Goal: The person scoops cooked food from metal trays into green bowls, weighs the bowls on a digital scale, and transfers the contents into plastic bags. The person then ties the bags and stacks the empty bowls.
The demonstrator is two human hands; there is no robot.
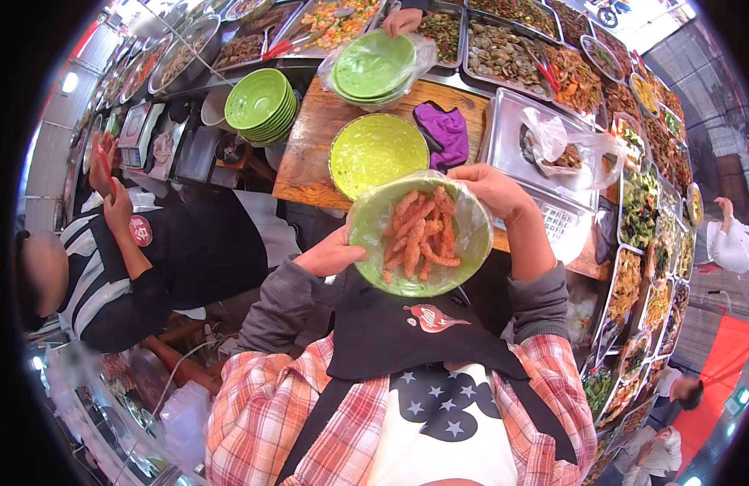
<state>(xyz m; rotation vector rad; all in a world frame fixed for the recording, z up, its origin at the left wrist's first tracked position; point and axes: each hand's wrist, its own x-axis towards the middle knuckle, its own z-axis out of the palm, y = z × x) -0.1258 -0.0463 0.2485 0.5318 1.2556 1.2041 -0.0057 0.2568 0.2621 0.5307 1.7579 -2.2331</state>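
Close to my chest I hold a green bowl [365, 273] lined with a clear plastic bag. Fried, breaded strips of food [420, 234] lie inside it. My left hand [333, 252] grips the bowl's left side, thumb over the rim. At the upper right rim, my right hand [495, 189] pinches the bowl's edge and the plastic bag. Just beyond stands a yellow-green speckled bowl [379, 152] on the wooden table [308, 164]; its near edge is partly covered by the held bowl. A purple cloth [447, 133] lies beside it.
Stacked green bowls [259, 103] stand left of the table. Another person's hand [403, 22] touches bag-covered green bowls [374, 64] at the back. A steel surface [508, 133] holds bagged food [563, 155]. Trays of cooked dishes [508, 58] line the back and right. A co-worker [186, 243] is at left.
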